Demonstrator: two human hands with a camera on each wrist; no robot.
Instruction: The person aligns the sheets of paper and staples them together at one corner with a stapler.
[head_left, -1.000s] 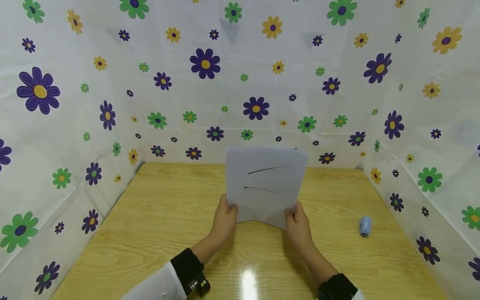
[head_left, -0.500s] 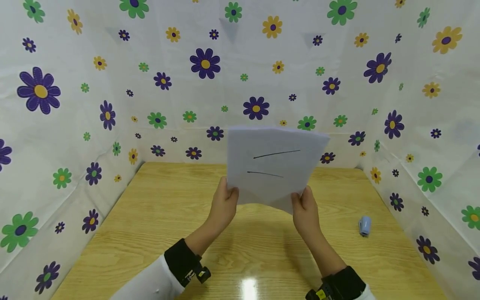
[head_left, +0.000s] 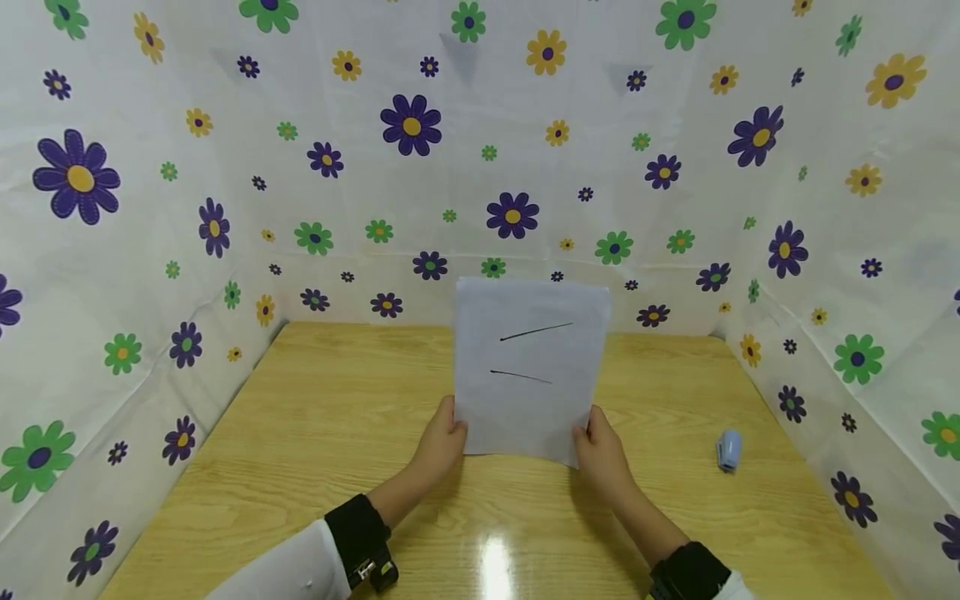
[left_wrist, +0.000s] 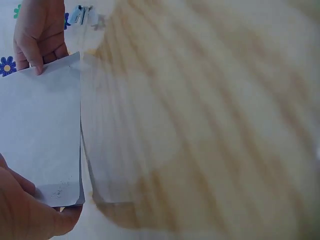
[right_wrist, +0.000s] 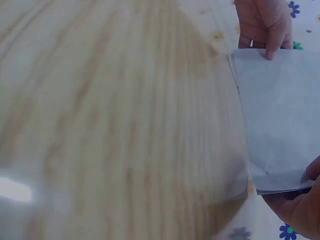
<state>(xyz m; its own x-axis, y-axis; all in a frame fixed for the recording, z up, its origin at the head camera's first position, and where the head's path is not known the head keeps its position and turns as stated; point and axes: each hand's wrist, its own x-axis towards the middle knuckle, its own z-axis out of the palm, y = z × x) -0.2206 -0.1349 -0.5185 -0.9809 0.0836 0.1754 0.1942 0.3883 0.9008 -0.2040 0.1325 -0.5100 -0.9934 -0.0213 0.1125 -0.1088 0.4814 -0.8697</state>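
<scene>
In the head view, white paper (head_left: 528, 375) with two black pen lines is held up, tilted, over the table. The left hand (head_left: 441, 442) grips its lower left side, thumb on the near face. Opposite it, the right hand (head_left: 602, 454) pinches the lower right side the same way. In the left wrist view the paper (left_wrist: 42, 115) shows a double edge at its corner, like more than one sheet together. The right wrist view has the paper (right_wrist: 280, 115) between both thumbs; the fingers behind it are partly hidden.
A small light-blue stapler (head_left: 729, 451) lies on the wooden table (head_left: 337, 392) to the right of the right hand. White cloth (head_left: 645, 192) printed with flowers walls the table at the back and both sides. Each wrist wears a black band (head_left: 358, 533).
Both hands raised the paper toward the head camera, then brought it down again, slightly closer together. The paper's bottom edge is now straighter. The stapler has stayed put.
</scene>
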